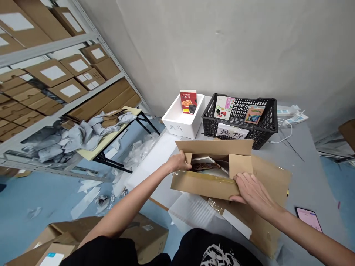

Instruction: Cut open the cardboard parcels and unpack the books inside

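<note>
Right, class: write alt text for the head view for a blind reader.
The left hand grips the left end of an open cardboard box holding a book; the right hand rests on its front wall. Behind stand a white foam box and a black basket.

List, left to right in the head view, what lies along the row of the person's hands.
Side table with crumpled paper → left hand gripping the box's left end → open cardboard box → right hand flat on its front → phone.
</note>
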Available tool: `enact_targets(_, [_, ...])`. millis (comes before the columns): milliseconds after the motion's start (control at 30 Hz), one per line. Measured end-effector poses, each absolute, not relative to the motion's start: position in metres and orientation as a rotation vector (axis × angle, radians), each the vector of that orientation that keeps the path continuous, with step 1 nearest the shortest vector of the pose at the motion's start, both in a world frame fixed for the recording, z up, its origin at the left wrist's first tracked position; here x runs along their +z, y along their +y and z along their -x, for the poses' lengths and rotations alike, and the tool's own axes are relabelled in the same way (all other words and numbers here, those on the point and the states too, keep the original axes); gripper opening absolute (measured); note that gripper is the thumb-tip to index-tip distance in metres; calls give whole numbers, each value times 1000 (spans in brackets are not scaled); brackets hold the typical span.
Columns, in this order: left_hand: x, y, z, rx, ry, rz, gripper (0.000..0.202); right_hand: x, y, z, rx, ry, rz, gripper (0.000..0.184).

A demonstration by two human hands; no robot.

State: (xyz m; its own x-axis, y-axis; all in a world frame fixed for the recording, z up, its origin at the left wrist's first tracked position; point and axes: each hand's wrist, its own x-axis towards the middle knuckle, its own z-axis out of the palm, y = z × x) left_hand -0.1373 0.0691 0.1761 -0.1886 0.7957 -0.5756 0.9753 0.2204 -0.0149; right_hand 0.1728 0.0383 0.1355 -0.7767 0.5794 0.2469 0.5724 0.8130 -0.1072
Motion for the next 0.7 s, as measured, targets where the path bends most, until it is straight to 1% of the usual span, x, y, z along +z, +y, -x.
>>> enact_targets(167, [175, 80, 131, -581, 2104, -1644, 71, 129, 58, -180, 66, -2765, 926, 42])
enact_targets(300, [174, 92, 120, -622, 2145, -1617, 76, 126, 72, -171, 25, -2797, 982, 49])
enact_targets(400, [175, 99, 112, -613, 2147, -1614, 78, 130, 76, -138, -15, -2807, 1016, 54])
enact_targets(533, [174, 108, 104, -574, 2111, -1614, 81, 134, 75, -72, -27, -2822, 1020, 56])
enact_targets(700, [165, 115, 115, -551, 2045, -1420, 91, 124, 70, -20, 15, -2735, 1138, 69])
